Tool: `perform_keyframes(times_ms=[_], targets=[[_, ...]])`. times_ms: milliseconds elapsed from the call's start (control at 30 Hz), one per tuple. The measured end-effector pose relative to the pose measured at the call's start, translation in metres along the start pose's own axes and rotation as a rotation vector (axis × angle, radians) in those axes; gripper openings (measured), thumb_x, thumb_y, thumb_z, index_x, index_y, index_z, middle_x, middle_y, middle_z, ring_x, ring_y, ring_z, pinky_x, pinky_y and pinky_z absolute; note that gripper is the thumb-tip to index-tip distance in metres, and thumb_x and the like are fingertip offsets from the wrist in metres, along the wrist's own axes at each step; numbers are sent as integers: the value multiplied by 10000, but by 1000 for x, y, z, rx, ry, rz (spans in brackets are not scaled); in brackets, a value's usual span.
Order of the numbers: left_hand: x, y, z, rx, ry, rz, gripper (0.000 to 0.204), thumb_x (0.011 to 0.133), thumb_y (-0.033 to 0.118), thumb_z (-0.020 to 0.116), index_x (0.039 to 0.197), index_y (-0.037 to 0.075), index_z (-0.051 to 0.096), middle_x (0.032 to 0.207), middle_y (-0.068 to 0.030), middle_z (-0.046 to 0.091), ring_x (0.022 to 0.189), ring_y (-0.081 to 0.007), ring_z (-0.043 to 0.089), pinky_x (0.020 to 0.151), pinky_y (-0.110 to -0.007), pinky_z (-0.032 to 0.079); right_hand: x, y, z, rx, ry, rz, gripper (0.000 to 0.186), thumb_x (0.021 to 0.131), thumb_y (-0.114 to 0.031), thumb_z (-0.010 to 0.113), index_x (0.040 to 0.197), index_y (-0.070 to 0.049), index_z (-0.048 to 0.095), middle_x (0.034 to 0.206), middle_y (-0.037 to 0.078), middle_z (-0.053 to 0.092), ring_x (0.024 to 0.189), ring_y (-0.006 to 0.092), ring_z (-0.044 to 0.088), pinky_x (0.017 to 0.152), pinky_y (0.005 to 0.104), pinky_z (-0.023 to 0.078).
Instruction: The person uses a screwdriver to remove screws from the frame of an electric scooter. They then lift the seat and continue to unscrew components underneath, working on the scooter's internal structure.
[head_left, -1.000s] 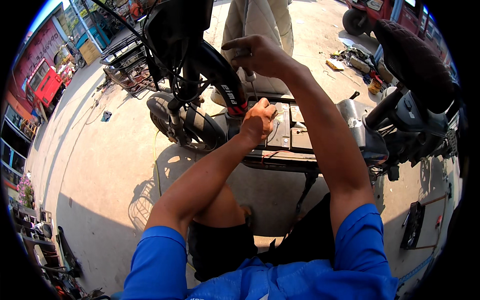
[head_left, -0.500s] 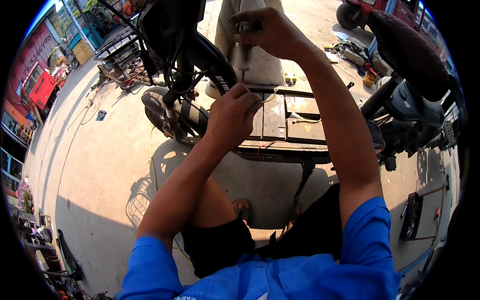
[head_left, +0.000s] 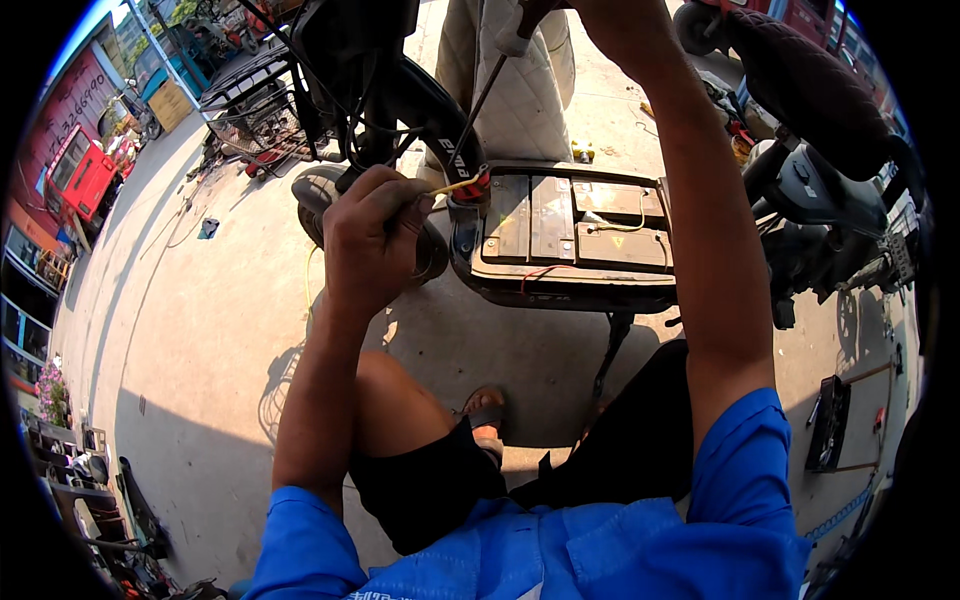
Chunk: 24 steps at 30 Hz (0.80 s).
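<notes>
My left hand [head_left: 374,240] is closed, pinching a short yellow wire [head_left: 458,186] between thumb and forefinger. That wire runs right to red wires [head_left: 472,188] at the front end of the scooter's floor tray [head_left: 575,286]. Several grey-brown batteries [head_left: 552,222] sit in the tray, with thin wires across their tops. High up, my right hand [head_left: 628,36] grips a long screwdriver [head_left: 513,40]; the fingers are partly cut off by the upper edge. The screwdriver's shaft slants down and left toward the black frame tube [head_left: 432,110], its tip close to the red wires.
A quilted pale cover [head_left: 515,115] hangs behind the tray. The scooter's dark saddle [head_left: 810,80] stands at right, its front wheel [head_left: 318,200] at left. A black tool case [head_left: 826,425] lies on the ground at right. Beyond are a wire basket [head_left: 262,128] and a red vehicle [head_left: 82,172].
My left hand has moved left and down, away from the batteries, drawing the yellow wire out. My right hand has risen with the screwdriver, whose shaft now tilts.
</notes>
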<state>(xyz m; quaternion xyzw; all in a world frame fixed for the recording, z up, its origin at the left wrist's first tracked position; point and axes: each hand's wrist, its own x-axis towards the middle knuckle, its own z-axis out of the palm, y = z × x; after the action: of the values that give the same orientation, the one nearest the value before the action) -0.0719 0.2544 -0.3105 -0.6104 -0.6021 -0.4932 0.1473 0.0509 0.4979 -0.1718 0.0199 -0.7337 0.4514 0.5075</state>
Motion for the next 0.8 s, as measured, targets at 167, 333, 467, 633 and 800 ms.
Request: perform_keyframes(times_ms=[167,333,467,633,800], targets=[[-7,-17,-21,-17,-2,-93,58,898,8,685,932,-34,708,805,-70,657,662,-142,621,602,-281,481,-4,-4,-32,-228,200,-101,205,935,-59,666,1094,71,665,749,-21,614,663,62,576,618,237,479],[-59,-64,-45,-27,-181,-456,138,958,107,669,986,-24,702,763,-20,624,631,-87,550,566,-250,444,-12,0,-43,-180,152,-69,89,951,-60,649,935,25,672,722,-45,578,630,38,527,578,232,446],[-111,-109,-29,-5,-320,-715,155,908,111,696,954,-36,719,692,-102,667,598,-142,601,567,-340,462,-31,-23,-60,-286,24,40,250,957,-62,641,1166,74,653,705,-45,571,617,39,520,577,230,449],[-226,-149,-5,62,-371,-714,196,883,160,713,890,-36,703,737,-126,680,634,-186,632,601,-351,488,-70,5,-49,-301,13,106,282,957,-95,652,1203,43,649,734,-14,619,645,57,605,605,240,494],[-322,-156,7,134,-526,-394,188,895,156,702,897,-32,703,783,-113,696,672,-181,644,618,-346,496,-136,12,-74,-534,-172,212,376,986,-205,672,1292,9,628,893,26,665,815,90,640,787,258,553]])
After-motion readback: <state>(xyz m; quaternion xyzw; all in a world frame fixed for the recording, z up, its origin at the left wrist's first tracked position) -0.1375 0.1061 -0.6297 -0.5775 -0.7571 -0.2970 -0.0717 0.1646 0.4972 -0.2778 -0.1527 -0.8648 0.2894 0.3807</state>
